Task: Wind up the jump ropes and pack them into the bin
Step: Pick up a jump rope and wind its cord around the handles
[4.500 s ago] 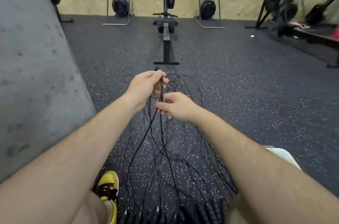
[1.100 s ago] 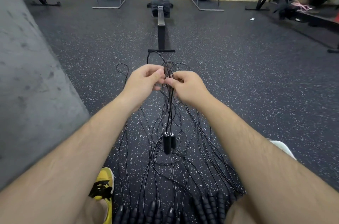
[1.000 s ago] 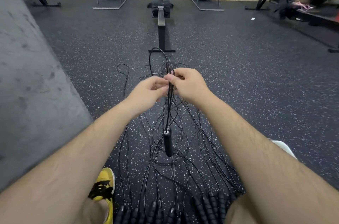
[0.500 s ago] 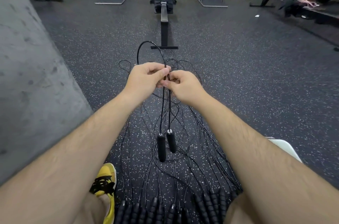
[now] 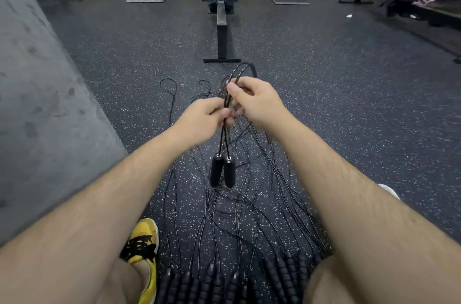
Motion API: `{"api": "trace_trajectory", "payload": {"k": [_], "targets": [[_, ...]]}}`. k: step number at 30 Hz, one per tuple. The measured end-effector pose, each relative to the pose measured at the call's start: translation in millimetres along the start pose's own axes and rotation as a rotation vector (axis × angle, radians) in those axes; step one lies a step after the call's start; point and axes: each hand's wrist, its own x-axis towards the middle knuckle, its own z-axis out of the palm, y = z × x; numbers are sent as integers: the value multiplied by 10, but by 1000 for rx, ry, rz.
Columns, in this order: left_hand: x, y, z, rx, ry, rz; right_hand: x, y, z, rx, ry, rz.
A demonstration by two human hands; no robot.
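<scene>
Left hand (image 5: 202, 119) and right hand (image 5: 257, 101) both pinch the thin black jump rope cord (image 5: 225, 114) mid-air, loop arching above right hand, its two black foam handles (image 5: 222, 172) dangling side by side over remaining black ropes (image 5: 249, 204) spread on speckled rubber floor (image 5: 349, 104).

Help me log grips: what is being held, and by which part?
One jump rope, by its folded cord: the left hand pinches it lower, the right hand higher. Its two handles dangle free below.
</scene>
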Motion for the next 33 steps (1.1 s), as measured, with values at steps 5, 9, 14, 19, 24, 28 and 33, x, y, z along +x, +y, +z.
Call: {"api": "trace_trajectory", "payload": {"k": [5,9,14,19,24,28,33], "targets": [[77,149,-127,-52,168,80,-127,141,4,-67,-300,158],[59,186,-167,-164,184,72,-174,111,108,-158,-284,117],[-38,103,-188,-125,160,4,-119,40,119,-142,-125,30],[-173,-23,1,-62,-105,-81,-28,-18,89,0,2,28],[-178,94,10,-101,-33,-75,-48,-9,61,38,17,14],[-106,152,-83,-113,63,-55,-113,104,-84,64,-184,110],[-27,289,-139,-374,138,-97,-280,282,-40,52,-449,238]]}}
